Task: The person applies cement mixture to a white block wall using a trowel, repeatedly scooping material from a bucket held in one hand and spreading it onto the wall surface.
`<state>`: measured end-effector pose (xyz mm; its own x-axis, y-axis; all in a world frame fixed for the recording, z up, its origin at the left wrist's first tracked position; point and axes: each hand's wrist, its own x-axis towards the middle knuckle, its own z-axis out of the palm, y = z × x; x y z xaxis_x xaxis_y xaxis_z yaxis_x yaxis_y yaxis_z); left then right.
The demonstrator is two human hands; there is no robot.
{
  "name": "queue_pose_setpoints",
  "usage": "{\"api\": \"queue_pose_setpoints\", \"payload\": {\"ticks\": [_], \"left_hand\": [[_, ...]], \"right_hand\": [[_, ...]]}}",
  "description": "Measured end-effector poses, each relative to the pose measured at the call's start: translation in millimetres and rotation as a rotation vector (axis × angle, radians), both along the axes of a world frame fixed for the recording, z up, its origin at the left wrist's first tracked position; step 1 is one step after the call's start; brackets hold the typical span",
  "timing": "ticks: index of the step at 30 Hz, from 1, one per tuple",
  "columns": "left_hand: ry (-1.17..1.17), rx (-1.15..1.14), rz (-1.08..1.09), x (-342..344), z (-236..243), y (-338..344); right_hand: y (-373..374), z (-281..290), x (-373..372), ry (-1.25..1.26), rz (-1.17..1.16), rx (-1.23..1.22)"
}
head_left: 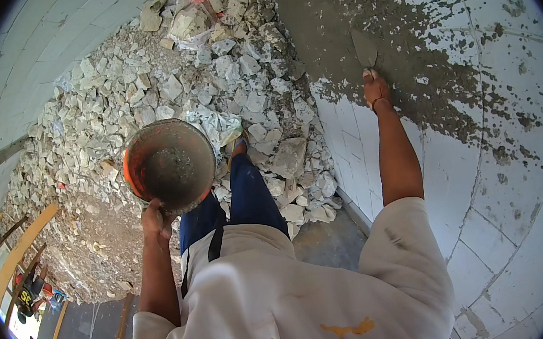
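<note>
My left hand (155,219) grips the near rim of a round orange bucket (201,152), its walls coated with grey mortar. Some wet mortar (164,170) lies in the bottom. On the other side, my right arm reaches out to the block wall, where my right hand (377,89) is closed around the handle of a trowel (364,48). The pointed grey blade is against or very close to a wide patch of wet mortar (314,13) on the wall. Most of the trowel's handle is hidden in my fist.
Broken rubble (99,108) covers the ground around my feet, with a plastic bag (193,22) farther off. White block wall (464,176) runs along my right, another (29,62) at far left. Wooden boards (22,252) and another person (27,292) are at lower left.
</note>
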<state>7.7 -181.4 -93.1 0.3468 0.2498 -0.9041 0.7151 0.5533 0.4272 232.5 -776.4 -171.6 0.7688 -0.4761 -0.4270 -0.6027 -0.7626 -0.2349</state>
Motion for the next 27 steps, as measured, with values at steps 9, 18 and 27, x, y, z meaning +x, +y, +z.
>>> {"api": "queue_pose_setpoints", "payload": {"ticks": [9, 18, 27], "left_hand": [[0.034, 0.042, -0.005, -7.4, 3.3, 5.4], [-0.061, -0.019, 0.040, 24.9, 7.5, 5.3], [-0.123, -0.154, -0.327, 62.9, -10.5, 19.5]], "right_hand": [[-1.7, -14.5, 22.8, 0.131, 0.087, -0.210], [7.6, 80.8, 20.8, 0.004, 0.158, -0.223], [204.5, 94.3, -187.1, -0.311, 0.164, 0.201]]}}
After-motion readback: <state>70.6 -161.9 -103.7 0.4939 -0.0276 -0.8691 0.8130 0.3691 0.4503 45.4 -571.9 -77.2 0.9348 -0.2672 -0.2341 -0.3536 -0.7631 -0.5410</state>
